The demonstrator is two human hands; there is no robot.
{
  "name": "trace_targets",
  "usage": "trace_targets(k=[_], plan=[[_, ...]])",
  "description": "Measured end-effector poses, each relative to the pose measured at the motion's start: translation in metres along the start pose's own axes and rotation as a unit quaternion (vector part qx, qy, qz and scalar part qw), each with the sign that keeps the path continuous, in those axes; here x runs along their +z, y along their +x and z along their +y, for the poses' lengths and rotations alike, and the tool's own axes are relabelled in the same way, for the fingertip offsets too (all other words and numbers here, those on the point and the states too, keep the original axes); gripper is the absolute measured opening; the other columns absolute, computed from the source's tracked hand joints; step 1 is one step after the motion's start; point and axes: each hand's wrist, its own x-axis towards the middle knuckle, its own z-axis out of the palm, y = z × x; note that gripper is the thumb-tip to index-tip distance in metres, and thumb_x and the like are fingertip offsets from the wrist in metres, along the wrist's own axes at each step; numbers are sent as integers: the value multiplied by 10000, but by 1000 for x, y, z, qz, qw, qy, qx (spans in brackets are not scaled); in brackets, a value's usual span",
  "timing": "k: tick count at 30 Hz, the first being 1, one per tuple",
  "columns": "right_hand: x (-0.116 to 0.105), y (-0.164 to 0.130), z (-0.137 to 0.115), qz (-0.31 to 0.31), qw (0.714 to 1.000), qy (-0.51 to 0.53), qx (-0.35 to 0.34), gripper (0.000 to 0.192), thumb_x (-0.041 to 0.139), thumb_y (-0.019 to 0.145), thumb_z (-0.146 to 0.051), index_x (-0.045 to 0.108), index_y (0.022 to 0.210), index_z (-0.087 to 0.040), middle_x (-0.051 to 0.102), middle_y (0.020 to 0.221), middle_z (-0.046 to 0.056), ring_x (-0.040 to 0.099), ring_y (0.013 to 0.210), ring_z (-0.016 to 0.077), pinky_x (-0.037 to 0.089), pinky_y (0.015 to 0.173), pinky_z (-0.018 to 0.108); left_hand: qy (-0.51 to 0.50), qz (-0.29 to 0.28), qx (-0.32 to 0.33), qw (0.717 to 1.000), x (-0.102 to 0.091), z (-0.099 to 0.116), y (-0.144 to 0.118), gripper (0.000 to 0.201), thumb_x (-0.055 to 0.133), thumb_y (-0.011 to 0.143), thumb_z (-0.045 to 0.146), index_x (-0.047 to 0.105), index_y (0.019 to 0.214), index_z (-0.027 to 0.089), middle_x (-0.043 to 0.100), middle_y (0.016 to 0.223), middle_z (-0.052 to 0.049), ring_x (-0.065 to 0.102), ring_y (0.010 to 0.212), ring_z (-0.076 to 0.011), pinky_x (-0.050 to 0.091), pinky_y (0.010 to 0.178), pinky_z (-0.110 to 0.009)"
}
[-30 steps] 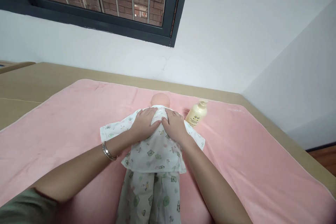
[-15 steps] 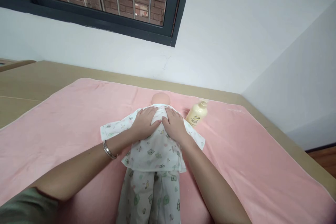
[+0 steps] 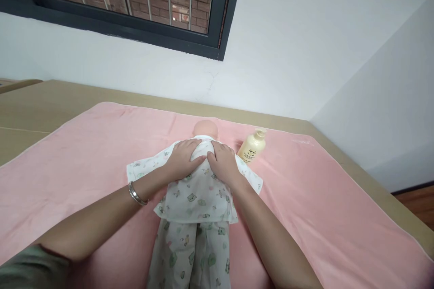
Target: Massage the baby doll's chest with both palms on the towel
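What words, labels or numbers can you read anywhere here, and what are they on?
None can be read.
Cream pump bottle: dark print on its label, too small and blurred to make out.
Doll's clothes: only small animal pictures, no lettering.
Pink blanket: a faint mark near its far right corner, unreadable.

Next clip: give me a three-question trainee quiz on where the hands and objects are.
1. True or false: both hands rest flat on the doll's upper back.
2. Which wrist wears the bracelet?
3. The bottle lies: A) on the pink towel, on the right-hand side of the doll; B) in the left hand; C) on the floor.

Key: 1 true: left hand, right hand. 2 left. 3 A.
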Motion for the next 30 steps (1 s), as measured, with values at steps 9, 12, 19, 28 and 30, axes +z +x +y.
trace_targets(k=[9,12,19,28,30], plan=[[2,1,3,3,1000,7,-5,439,398,1012,-262,561,1399,-137,610,1426,119,503,1350,257,311,1181,426,112,55,5,992,14,30,-26,561,322,1032,383,492,1467,72,501,1537,-241,413,1465,-403,364,1175,-611],[3,1,2,-11,1000,-7,3,521,378,1031,-277,465,1512,-98,484,1567,131,380,1479,261,244,1240,448,127,58,14,990,16,36,-32,587,361,1025,399,472,1486,54,471,1549,-269,392,1474,-431,375,1168,-615],[-8,-13,-27,-50,995,-82,38,540,277,1080,-252,412,1555,-35,435,1594,173,355,1504,319,257,1251,514,67,20,-14,997,12,20,-17,620,384,980,403,473,1492,64,486,1562,-234,399,1489,-385,335,1207,-607],[-14,-24,-35,-79,993,-88,8,535,293,1086,-239,417,1551,-5,405,1598,219,356,1512,329,295,1249,469,-17,-32,-9,999,-3,-1,2,644,397,973,475,487,1498,113,496,1587,-148,443,1478,-315,342,1240,-522],[-8,-16,-24,-56,997,-60,3,528,300,1086,-244,430,1549,-28,405,1603,204,351,1518,304,290,1253,458,8,-10,-14,1000,1,5,-2,623,360,998,451,485,1493,94,495,1582,-169,427,1488,-327,328,1243,-548]])
